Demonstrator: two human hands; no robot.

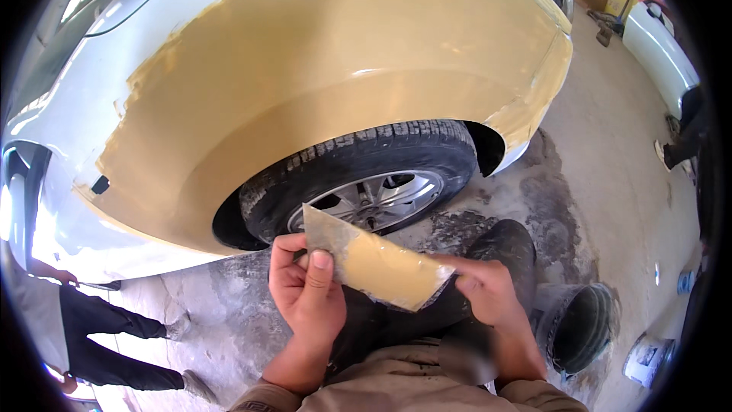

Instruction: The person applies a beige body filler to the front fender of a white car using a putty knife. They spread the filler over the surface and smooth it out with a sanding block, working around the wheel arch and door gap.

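Observation:
A flat, thin board [324, 236] carries a smooth layer of yellow-tan putty [385, 268] and is tilted in front of me. My left hand [313, 294] grips its left end, thumb on the upper face and fingers behind. At the opposite corner, the fingers of my right hand [492, 290] close on the board's edge; whether another thin piece is hidden there I cannot tell. Beyond the hands, a car fender [328, 53] is coated with the same yellow-tan colour, streaky at its borders. The black tyre [358, 154] with its silver rim [393, 197] sits below it.
A dark bucket [583, 328] stands by my right knee, with a white tub [648, 358] farther right. On the left, another person [103, 320] in dark trousers stands beside the car. At the far right are a person's leg [682, 149] and a white car panel [659, 53].

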